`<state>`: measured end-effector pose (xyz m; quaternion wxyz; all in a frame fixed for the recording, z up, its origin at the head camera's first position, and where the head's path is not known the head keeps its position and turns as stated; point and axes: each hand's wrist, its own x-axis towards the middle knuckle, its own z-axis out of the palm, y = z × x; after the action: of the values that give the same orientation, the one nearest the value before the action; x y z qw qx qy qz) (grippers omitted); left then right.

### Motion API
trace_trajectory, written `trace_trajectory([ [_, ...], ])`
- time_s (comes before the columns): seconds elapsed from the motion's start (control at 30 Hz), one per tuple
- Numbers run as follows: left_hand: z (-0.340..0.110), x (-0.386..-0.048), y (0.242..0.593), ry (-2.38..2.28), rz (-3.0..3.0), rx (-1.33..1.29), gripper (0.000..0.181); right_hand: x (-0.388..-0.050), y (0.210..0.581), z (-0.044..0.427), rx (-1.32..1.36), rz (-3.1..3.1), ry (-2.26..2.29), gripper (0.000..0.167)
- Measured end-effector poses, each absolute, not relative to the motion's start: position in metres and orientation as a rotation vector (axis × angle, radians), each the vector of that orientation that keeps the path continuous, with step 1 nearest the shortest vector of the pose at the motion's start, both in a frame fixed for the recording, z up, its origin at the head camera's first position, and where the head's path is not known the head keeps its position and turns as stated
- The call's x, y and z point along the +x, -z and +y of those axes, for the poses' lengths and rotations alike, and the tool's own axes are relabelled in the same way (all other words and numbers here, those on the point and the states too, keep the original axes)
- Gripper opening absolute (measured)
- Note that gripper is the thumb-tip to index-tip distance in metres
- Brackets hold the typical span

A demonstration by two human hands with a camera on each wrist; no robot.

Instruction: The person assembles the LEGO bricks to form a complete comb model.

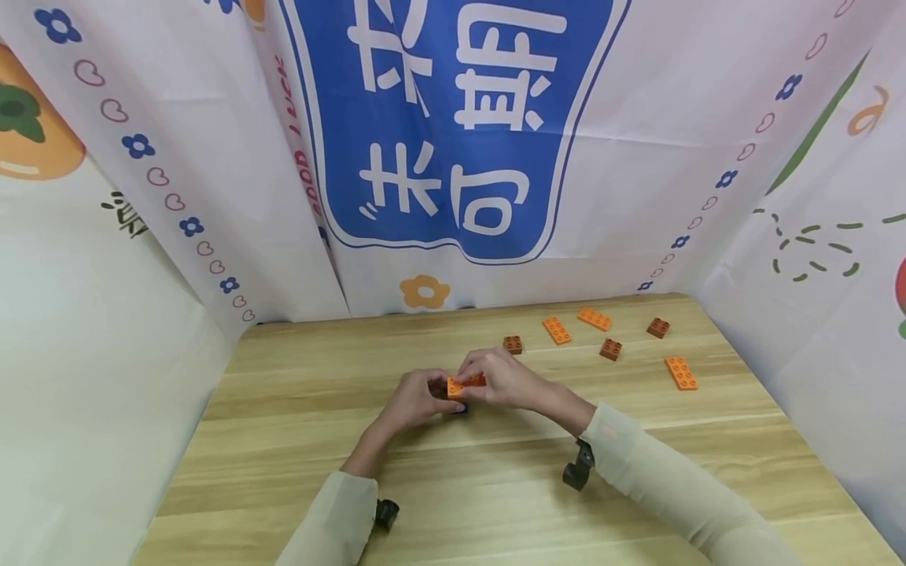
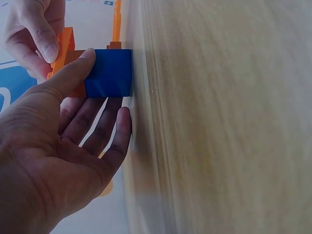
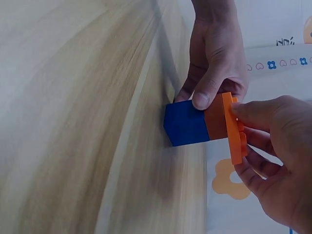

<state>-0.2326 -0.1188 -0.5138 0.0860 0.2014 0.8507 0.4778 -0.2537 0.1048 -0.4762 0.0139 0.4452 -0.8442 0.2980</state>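
Note:
A blue block (image 3: 185, 123) stands on the table with a brown brick (image 3: 215, 121) on top of it. My left hand (image 1: 413, 399) holds this stack from the side, its thumb across the blue and brown pieces and its other fingers behind. Against the brown brick's top lies an orange studded plate (image 3: 235, 134), one end of it jutting past the brick. My right hand (image 1: 504, 379) pinches that plate between thumb and fingers. Whether the plate is fully pressed onto the brick, I cannot tell.
Toward the back right of the wooden table (image 1: 297, 440) lie loose orange plates (image 1: 681, 373) and brown bricks (image 1: 611, 349). One brown brick (image 1: 513, 344) sits just beyond my right hand. A printed cloth (image 1: 623, 196) hangs behind the table.

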Motion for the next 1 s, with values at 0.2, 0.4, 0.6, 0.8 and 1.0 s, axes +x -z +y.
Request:
trace_trajectory([
  [0.2,-0.120,-0.233,0.512,-1.405,2.553,0.595,0.024,-0.254,0.480,0.106,1.306,-2.648,-1.095,0.022],
  [0.4,-0.120,-0.233,0.513,-1.401,2.563,0.615,0.025,-0.255,0.487,0.109,1.255,-2.630,-1.236,0.020],
  [0.6,-0.119,-0.232,0.513,-1.413,2.552,0.602,0.024,-0.257,0.492,0.120,1.167,-2.637,-1.272,0.021],
  [0.8,-0.119,-0.232,0.513,-1.403,2.573,0.584,0.026,-0.262,0.497,0.137,1.081,-2.659,-1.280,0.024],
  [1.0,-0.118,-0.232,0.514,-1.393,2.586,0.562,0.027,-0.268,0.501,0.153,1.010,-2.663,-1.265,0.023],
])
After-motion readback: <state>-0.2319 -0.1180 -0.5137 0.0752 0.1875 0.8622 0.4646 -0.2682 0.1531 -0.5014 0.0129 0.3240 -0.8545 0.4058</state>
